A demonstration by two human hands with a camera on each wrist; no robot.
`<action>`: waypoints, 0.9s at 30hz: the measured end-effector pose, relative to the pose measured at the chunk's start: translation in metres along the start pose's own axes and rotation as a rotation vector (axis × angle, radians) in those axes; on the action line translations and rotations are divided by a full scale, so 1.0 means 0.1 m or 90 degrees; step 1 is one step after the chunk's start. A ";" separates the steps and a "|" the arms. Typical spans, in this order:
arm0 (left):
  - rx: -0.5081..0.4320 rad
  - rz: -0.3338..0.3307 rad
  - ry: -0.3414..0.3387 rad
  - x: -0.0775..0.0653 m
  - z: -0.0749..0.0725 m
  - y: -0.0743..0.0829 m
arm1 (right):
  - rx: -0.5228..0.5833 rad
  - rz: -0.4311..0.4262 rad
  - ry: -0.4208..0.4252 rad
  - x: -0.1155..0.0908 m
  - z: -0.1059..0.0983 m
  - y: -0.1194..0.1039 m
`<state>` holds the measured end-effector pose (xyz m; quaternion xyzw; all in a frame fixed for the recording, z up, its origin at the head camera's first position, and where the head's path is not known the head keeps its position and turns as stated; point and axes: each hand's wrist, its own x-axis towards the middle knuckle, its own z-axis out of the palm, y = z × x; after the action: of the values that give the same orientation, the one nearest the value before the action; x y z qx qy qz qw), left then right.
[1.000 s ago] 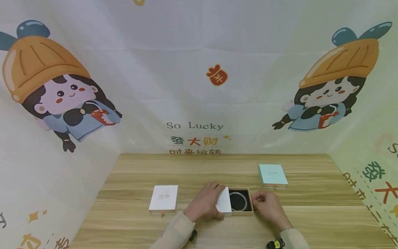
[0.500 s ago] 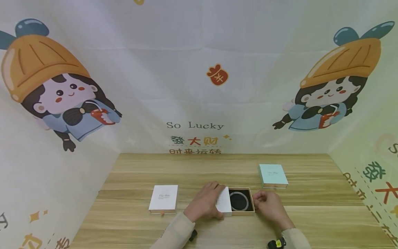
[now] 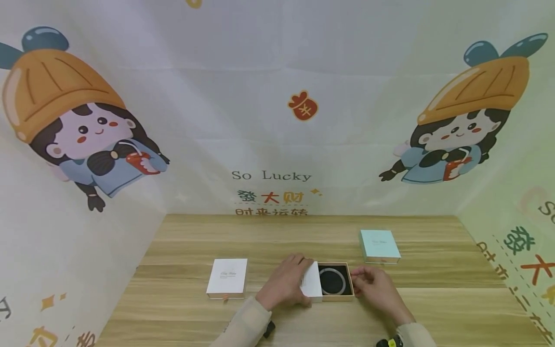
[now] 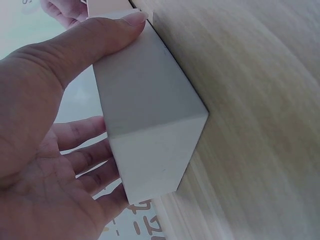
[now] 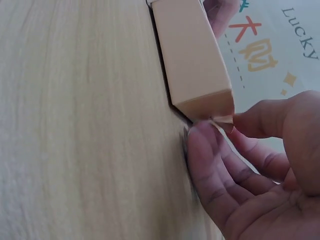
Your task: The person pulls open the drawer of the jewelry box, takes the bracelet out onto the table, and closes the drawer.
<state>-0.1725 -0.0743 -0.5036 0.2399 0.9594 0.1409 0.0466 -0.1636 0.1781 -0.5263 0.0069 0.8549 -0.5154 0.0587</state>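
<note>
1. Wooden tabletop (image 3: pixel 186 241): white box (image 3: pixel 311 286) near centre, drawer (image 3: pixel 339 298) jutting toward 3 o'clock.
2. Left hand (image 3: pixel 284 284) grips the cover (image 4: pixel 145 90) from 9 o'clock.
3. Right hand (image 3: pixel 376 288), at the drawer's 3 o'clock, pinches its ribbon tab (image 5: pixel 226 121).

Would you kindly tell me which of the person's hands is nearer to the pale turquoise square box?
Right. The right hand is just on the near side of the turquoise box; the left hand is farther off to its left, gripping a white rectangular sleeve.
</note>
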 end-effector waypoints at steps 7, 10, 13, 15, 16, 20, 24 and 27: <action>0.000 -0.001 -0.001 0.01 0.01 0.00 | -0.092 -0.112 0.007 -0.02 -0.04 -0.04; -0.001 0.003 0.000 0.01 0.01 0.00 | -0.165 -0.192 0.003 -0.04 -0.06 -0.06; -0.002 0.009 0.005 0.01 0.00 0.00 | -0.232 -0.261 0.007 -0.06 -0.06 -0.10; -0.001 0.012 0.006 0.01 0.00 0.00 | -0.258 -0.291 0.005 -0.07 -0.06 -0.14; 0.000 0.013 0.006 0.01 0.00 0.00 | -0.266 -0.299 0.001 -0.08 -0.06 -0.17; 0.005 0.016 0.007 0.01 0.01 0.00 | -0.306 -0.315 -0.017 -0.09 -0.03 -0.28; 0.001 0.019 0.010 0.01 0.01 -0.01 | -0.356 -0.343 -0.034 -0.08 0.02 -0.39; -0.007 0.018 0.010 0.02 0.02 -0.01 | -0.404 -0.371 -0.039 -0.04 0.08 -0.43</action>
<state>-0.1744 -0.0739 -0.5059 0.2518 0.9555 0.1490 0.0386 -0.1618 0.1514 -0.4915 -0.2687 0.9350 -0.2222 -0.0645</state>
